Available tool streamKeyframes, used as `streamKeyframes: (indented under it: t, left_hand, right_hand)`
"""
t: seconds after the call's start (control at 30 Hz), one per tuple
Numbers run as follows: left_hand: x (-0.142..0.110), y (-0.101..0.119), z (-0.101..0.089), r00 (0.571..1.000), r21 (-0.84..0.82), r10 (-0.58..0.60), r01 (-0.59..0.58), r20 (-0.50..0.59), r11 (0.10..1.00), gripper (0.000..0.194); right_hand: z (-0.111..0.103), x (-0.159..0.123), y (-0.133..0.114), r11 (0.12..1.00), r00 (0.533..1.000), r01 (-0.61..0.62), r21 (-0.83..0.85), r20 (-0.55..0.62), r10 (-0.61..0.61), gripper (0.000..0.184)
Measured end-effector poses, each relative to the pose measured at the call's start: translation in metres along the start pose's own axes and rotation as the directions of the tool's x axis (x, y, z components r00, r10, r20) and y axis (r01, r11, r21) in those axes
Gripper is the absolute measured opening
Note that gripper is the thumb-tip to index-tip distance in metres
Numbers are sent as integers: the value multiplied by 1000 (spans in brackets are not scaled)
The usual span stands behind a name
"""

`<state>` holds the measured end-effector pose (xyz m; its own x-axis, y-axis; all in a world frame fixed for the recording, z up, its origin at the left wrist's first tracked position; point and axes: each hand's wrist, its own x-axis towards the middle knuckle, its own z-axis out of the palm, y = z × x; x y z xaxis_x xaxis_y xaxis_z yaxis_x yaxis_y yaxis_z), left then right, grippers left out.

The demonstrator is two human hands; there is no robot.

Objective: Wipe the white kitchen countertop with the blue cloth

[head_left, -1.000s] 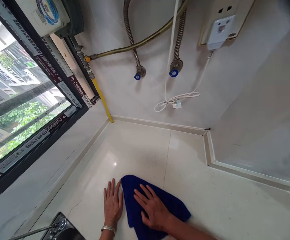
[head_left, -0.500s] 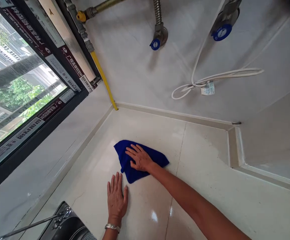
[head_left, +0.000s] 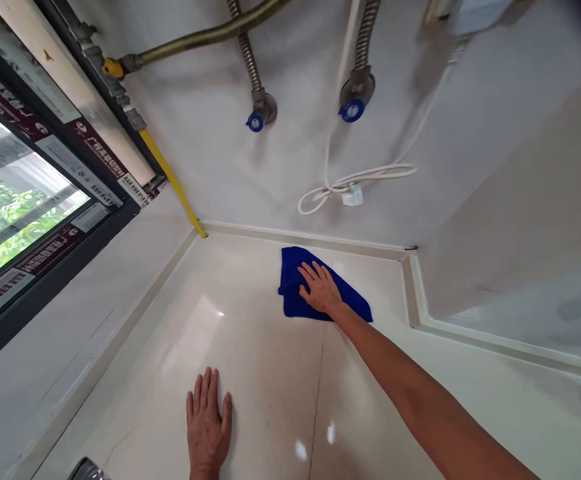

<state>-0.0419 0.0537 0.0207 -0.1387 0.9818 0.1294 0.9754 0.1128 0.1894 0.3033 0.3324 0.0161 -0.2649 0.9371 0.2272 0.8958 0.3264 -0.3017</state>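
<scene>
A dark blue cloth (head_left: 293,297) lies spread on the glossy cream tiled floor (head_left: 250,373), close to the far skirting. My right hand (head_left: 321,288) rests flat on top of it, fingers stretched out and pressing down, not wrapped round it. Part of the cloth is hidden beneath the palm. Lower left, my left hand (head_left: 208,423) is flat on the bare tiles with its fingers extended. It holds nothing and is well apart from the cloth.
Skirting (head_left: 290,237) runs along the wall, stepping round a corner at right. A yellow pipe (head_left: 173,177) meets the floor at the back left. Blue-handled valves (head_left: 353,110) and a coiled white cable (head_left: 320,195) are on the wall. A dark window frame (head_left: 85,243) stands left.
My right hand has slid the cloth rightward and farther in, towards the back skirting. My left hand is still flat on the floor. The view has shifted, leaving only a corner of the black box.
</scene>
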Motion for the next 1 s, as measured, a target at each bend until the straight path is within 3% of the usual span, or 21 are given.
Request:
streamKeyframes:
  t: [0.13,0.23,0.47,0.7,0.83,1.0]
  left_hand:
    - [3,-3,5,1000,-10,-7,7,-23,1000,57]
    - [5,-3,6,999,-17,-13,13,-30,1000,58]
    - [11,-1,3,999,-30,-37,37,3,999,63]
    - [15,0,0,999,-62,-38,37,-8,997,64]
    - [17,0,0,999,-62,-50,49,-7,997,65]
    - [19,1,-1,998,-55,-63,63,5,997,65]
  right_hand:
    - [-19,-35,40,989,989,-135,-66,-67,131,60]
    - [-29,-65,54,964,964,-245,-102,-131,231,60]
    - [-31,-134,36,890,890,-430,-153,-237,390,66]
    - [-39,-227,5,943,936,-289,-166,-257,242,73]
    - [-50,-280,-19,960,968,-193,-202,-201,153,75]
    - [-57,-317,-43,967,989,-118,-227,-119,93,77]
